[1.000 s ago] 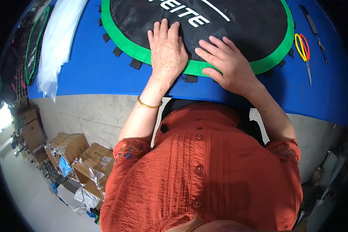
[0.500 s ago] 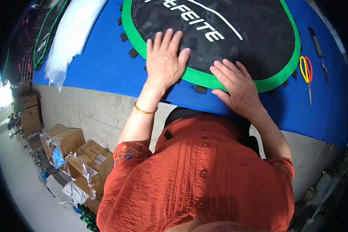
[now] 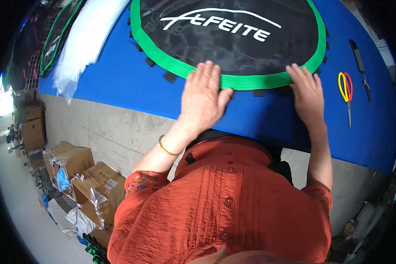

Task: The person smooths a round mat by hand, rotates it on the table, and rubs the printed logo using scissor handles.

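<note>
A round black mesh trampoline mat point(image 3: 233, 55) with white "FEITE" lettering lies flat on the blue table. Green webbing point(image 3: 255, 82) borders it, and short black tabs point(image 3: 170, 76) stick out around the rim. My left hand point(image 3: 203, 97) lies flat, its fingertips on the green border at the near left side. On the near right, the fingers of my right hand point(image 3: 308, 94) are stretched out over the border. Neither hand grasps anything.
Yellow-and-red-handled scissors point(image 3: 345, 94) lie right of the mat, beside a black-handled tool point(image 3: 357, 57). Clear plastic sheeting point(image 3: 86, 39) and another green-edged mat point(image 3: 57, 42) are at the left. Cardboard boxes point(image 3: 99, 185) stand on the floor below the blue table point(image 3: 132, 88).
The mat has turned counterclockwise, its lettering now closer to level, and its near edge sits farther from me. Both hands have shifted right, and the left has also drawn back toward my body.
</note>
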### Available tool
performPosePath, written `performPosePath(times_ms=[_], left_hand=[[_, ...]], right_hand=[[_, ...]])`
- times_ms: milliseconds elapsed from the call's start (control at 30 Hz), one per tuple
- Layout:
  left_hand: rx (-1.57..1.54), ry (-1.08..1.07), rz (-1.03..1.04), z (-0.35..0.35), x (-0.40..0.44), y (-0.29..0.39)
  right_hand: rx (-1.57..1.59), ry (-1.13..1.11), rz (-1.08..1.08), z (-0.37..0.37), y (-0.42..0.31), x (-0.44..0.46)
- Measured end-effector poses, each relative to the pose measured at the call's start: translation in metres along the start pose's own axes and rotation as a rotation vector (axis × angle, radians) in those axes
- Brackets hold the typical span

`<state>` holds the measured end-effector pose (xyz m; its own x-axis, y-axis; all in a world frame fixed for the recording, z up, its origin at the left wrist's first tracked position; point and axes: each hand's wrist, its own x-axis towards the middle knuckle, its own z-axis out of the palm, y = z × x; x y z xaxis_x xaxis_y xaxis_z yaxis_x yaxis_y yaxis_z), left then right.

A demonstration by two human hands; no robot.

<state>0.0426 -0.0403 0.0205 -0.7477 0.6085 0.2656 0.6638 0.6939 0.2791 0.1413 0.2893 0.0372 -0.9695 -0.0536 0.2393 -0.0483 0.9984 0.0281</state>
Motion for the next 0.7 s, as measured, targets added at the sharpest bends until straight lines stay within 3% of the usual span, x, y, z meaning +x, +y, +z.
performPosePath(times_ms=[133, 200, 367, 467, 533, 700], left_hand=[[-0.107, -0.107, 0.077, 0.002, -0.012, 0.051], [-0.23, -0.188, 0.161, 0.004, -0.014, 0.067], [-0.578, -0.105, 0.221, 0.001, -0.004, 0.065], [-0.377, 0.1, 0.153, 0.001, 0.004, 0.031], [-0.168, 0.087, 0.121, -0.004, 0.005, 0.003], [-0.169, 0.112, 0.057, -0.007, -0.003, -0.024]], right_hand=[[-0.042, 0.015, 0.034, -0.006, 0.004, 0.011], [0.11, 0.033, -0.029, -0.007, -0.019, 0.022], [0.332, 0.065, -0.234, 0.003, -0.073, 0.048], [0.419, 0.056, -0.23, 0.021, -0.085, 0.054], [0.419, 0.051, -0.237, 0.031, -0.086, 0.052], [0.409, 0.055, -0.245, 0.033, -0.086, 0.051]])
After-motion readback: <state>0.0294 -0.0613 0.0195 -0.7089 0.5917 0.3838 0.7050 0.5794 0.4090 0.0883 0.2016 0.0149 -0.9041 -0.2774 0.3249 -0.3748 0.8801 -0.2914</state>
